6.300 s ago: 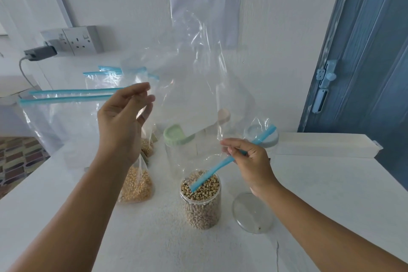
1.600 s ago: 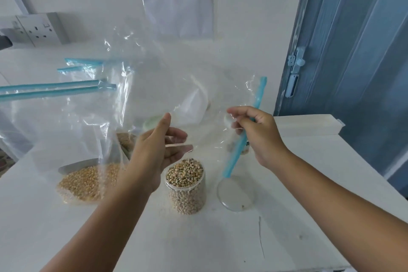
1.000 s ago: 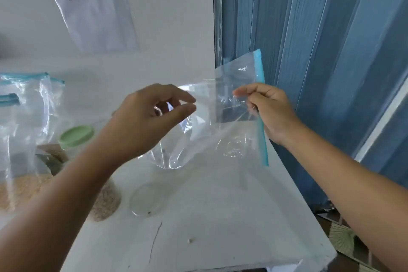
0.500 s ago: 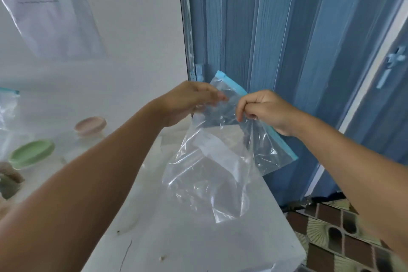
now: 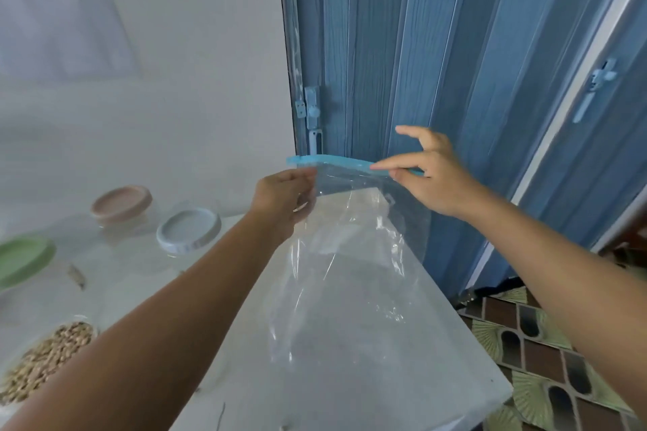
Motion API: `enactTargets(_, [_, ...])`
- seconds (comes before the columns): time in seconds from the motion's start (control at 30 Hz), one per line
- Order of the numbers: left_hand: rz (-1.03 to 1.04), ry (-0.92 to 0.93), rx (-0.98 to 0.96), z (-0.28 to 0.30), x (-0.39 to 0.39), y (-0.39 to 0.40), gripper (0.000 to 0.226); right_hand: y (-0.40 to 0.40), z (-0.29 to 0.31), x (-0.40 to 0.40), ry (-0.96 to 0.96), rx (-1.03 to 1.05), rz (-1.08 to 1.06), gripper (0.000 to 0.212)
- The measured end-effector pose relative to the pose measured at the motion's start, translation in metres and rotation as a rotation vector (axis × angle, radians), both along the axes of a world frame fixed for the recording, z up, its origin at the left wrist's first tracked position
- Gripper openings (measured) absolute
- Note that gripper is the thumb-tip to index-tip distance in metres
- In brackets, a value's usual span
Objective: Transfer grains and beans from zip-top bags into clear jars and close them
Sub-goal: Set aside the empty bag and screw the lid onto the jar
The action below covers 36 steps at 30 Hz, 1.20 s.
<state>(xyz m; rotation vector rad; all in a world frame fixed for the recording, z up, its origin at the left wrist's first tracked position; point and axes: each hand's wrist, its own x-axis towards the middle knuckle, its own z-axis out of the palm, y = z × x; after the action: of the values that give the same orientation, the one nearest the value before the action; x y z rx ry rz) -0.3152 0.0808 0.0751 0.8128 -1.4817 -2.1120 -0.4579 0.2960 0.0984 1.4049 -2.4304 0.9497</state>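
Observation:
An empty clear zip-top bag with a blue zip strip hangs in the air over the right end of the white table. My left hand grips the bag just under the left end of the strip. My right hand pinches the strip's right end between thumb and forefinger, other fingers spread. An open jar full of beans stands at the lower left, partly behind my left forearm.
Three lidded jars stand at the left: pink lid, grey-white lid, green lid. A blue folding door rises behind the table's right edge. Patterned floor tiles lie beyond that edge.
The view swung right from the jars toward the door. Both hands carried the emptied bag to the table's right end and now hold it by its top, strip level.

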Motion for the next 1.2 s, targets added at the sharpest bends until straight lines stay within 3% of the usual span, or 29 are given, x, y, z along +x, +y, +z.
enactTargets(0.1, [0.015,0.027,0.077,-0.008,0.006,-0.019,0.014,0.002,-0.021,0.009,-0.171,-0.085,-0.115,0.029])
enactTargets(0.3, [-0.09,0.063,0.314,-0.026,0.009,-0.031,0.02,0.0,-0.089,0.038,-1.05,-0.222,-0.174,0.02])
enactTargets(0.5, [-0.083,0.065,0.439,-0.048,0.007,-0.038,0.015,-0.01,-0.117,0.036,-1.263,-0.226,-0.153,0.024])
enactTargets(0.57, [-0.038,-0.017,0.296,-0.057,0.007,-0.041,0.01,-0.01,-0.117,0.028,-1.167,-0.227,-0.201,0.021])
enactTargets(0.73, [-0.118,-0.375,-0.348,-0.092,0.014,-0.038,0.021,-0.003,-0.131,-0.001,-1.015,-0.051,-0.235,0.024])
enactTargets(0.87, [-0.153,-0.733,-0.954,-0.102,-0.003,-0.037,0.023,-0.006,-0.147,-0.013,-0.942,0.097,-0.22,0.04])
enactTargets(0.97, [-0.16,-0.76,-1.29,-0.095,-0.024,-0.034,0.036,-0.012,-0.153,-0.018,-0.84,0.204,-0.215,0.037])
enactTargets(1.07, [-0.255,-0.802,-1.48,-0.094,-0.051,-0.031,0.043,-0.015,-0.156,-0.02,-0.79,0.262,-0.178,0.035])
enactTargets(1.2, [-0.35,-0.929,-1.458,-0.104,-0.071,-0.035,0.049,-0.017,-0.167,-0.023,-0.734,0.265,-0.129,0.029])
